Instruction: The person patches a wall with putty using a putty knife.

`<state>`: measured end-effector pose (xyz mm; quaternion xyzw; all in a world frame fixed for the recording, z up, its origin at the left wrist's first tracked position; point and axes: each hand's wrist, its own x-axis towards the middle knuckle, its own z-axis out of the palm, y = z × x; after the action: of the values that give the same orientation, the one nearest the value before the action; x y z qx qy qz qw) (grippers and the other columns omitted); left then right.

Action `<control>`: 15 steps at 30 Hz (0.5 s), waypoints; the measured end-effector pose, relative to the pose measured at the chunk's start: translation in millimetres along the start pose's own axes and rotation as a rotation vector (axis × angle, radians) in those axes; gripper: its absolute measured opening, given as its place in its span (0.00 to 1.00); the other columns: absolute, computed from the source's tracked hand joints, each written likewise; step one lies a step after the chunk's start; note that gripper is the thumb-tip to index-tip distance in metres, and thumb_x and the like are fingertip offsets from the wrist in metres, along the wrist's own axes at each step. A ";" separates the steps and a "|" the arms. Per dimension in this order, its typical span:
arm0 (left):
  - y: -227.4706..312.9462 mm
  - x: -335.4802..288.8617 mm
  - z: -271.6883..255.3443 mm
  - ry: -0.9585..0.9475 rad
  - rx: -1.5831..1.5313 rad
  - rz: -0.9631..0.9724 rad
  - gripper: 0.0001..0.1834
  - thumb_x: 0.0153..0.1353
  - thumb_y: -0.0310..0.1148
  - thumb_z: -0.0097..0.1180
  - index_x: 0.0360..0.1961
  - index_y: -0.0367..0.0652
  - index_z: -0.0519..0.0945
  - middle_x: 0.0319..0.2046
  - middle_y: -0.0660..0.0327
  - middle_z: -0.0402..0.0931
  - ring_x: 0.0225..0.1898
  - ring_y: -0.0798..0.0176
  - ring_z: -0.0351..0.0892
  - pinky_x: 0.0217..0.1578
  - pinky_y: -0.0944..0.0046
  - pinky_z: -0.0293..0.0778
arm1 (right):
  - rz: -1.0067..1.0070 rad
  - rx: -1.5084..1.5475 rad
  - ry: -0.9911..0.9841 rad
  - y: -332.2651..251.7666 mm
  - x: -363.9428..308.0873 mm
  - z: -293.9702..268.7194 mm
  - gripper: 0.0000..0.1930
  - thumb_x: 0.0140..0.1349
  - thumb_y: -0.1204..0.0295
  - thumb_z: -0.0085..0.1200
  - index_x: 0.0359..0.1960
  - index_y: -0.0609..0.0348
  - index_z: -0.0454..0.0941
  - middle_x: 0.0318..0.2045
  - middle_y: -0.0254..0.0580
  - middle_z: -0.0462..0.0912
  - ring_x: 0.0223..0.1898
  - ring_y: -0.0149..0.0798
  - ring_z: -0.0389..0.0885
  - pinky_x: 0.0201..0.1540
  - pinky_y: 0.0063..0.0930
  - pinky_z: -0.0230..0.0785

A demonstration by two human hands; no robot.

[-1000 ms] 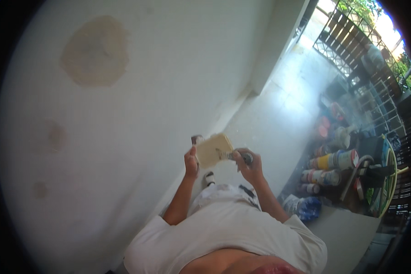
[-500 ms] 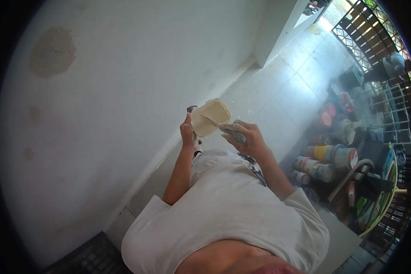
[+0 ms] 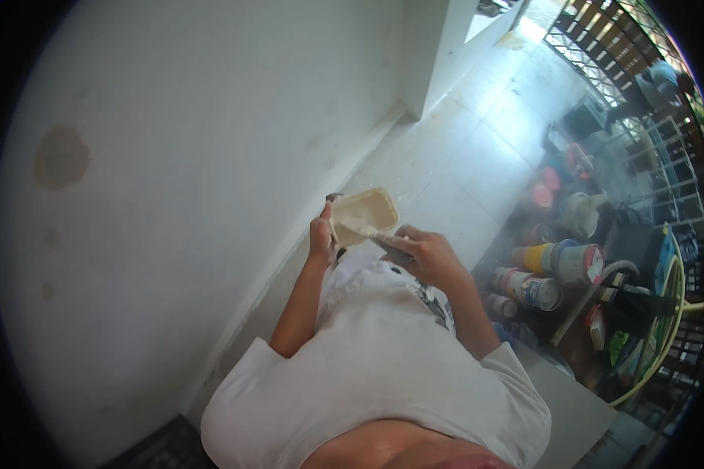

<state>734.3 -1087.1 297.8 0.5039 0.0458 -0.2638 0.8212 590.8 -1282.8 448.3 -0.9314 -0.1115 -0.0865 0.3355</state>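
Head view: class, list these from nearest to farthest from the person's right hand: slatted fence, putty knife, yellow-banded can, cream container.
1. Putty knife: held in the right hand.
2. Cream container: just left, in the left hand.
3. Yellow-banded can: off to the right.
4. Slatted fence: far upper right.

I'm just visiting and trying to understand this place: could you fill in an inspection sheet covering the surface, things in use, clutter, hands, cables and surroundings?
Surface: pale wall with brownish patches; light tiled floor.
Things in use: cream container; tool with a grey handle, its far end over or in the container, contact unclear.
Clutter: cans grouped at the right among mixed items.
Hands: left hand holds the container; right hand grips the tool.
Cables: nothing seen for certain; a yellowish curved strip at right is unclear.
Surroundings: slatted fence at upper right.
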 end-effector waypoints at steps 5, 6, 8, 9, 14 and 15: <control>15.8 21.8 87.5 0.107 -0.071 0.042 0.27 0.73 0.48 0.37 0.59 0.37 0.70 0.53 0.57 0.75 0.56 0.61 0.73 0.58 0.60 0.66 | 0.065 0.129 -0.018 33.7 11.4 -46.3 0.22 0.52 0.60 0.67 0.51 0.47 0.81 0.28 0.43 0.80 0.27 0.49 0.79 0.30 0.38 0.70; 18.9 36.2 97.7 0.092 -0.071 0.037 0.27 0.73 0.48 0.37 0.59 0.37 0.70 0.53 0.57 0.75 0.56 0.61 0.73 0.58 0.60 0.66 | 0.088 0.162 0.012 43.0 22.0 -50.8 0.23 0.51 0.60 0.69 0.49 0.48 0.81 0.28 0.43 0.80 0.27 0.49 0.79 0.30 0.37 0.71; 29.1 73.2 109.9 0.071 -0.060 0.028 0.27 0.73 0.48 0.36 0.60 0.37 0.70 0.54 0.57 0.74 0.57 0.62 0.72 0.59 0.60 0.66 | 0.062 0.216 0.089 68.7 48.9 -50.7 0.22 0.49 0.62 0.70 0.47 0.52 0.82 0.28 0.42 0.81 0.26 0.46 0.79 0.29 0.36 0.71; 32.2 98.0 113.8 0.060 -0.061 0.032 0.27 0.73 0.48 0.36 0.60 0.37 0.70 0.54 0.57 0.74 0.57 0.62 0.72 0.59 0.60 0.66 | 0.027 0.280 0.154 82.9 65.8 -51.6 0.22 0.48 0.64 0.71 0.46 0.55 0.82 0.27 0.42 0.81 0.24 0.44 0.79 0.29 0.34 0.71; 28.9 173.4 110.6 0.186 -0.087 0.044 0.23 0.69 0.48 0.48 0.42 0.34 0.80 0.34 0.63 0.77 0.35 0.71 0.75 0.37 0.69 0.71 | 0.083 0.303 0.077 130.4 122.0 -50.0 0.16 0.47 0.70 0.70 0.40 0.58 0.83 0.25 0.45 0.81 0.24 0.46 0.79 0.30 0.32 0.72; 24.1 210.1 93.5 0.193 0.008 0.033 0.23 0.70 0.46 0.47 0.49 0.35 0.77 0.41 0.61 0.77 0.42 0.68 0.76 0.44 0.66 0.72 | 0.049 0.298 0.069 146.2 143.0 -50.4 0.16 0.47 0.71 0.69 0.40 0.59 0.83 0.26 0.46 0.81 0.25 0.47 0.79 0.30 0.32 0.72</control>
<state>908.0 -1239.6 291.1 0.5308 0.1154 -0.2005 0.8153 762.6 -1403.5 431.8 -0.8701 -0.0886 -0.0928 0.4758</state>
